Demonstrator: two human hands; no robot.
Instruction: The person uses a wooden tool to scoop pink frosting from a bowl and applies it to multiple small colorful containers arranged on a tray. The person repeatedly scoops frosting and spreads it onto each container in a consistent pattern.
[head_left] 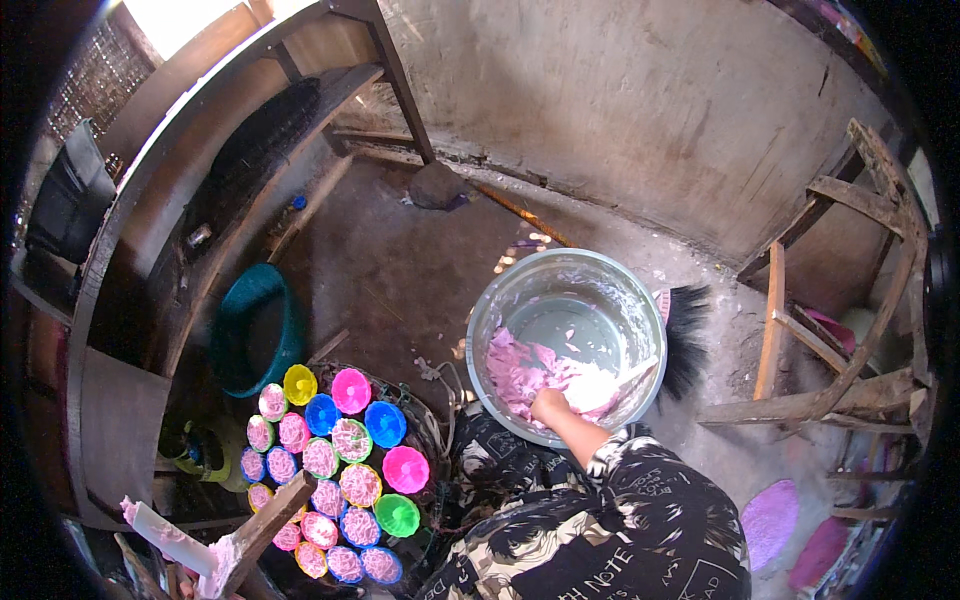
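A large grey-green basin (478,340) stands in front of me, its inside smeared with pale residue. In its near part lies a soft pink and white mass (520,365), bright white toward the right. My right hand (549,406) reaches over the near rim into this mass; its fingers are hidden, so I cannot tell how they are held. A pale flat piece (637,373) rests against the basin's right wall. To the left, colourful cups (360,484) stand close together, many filled with pink swirls. Several, such as a blue cup (385,424), look unfilled. My left hand is out of view.
A teal tub (292,330) stands behind the cups, beside a wooden bench (255,190). Black broom bristles (685,340) touch the basin's right side. At right is a wooden frame (775,320). A pink-smeared white tube (170,537) and a wooden post (265,525) rise at lower left.
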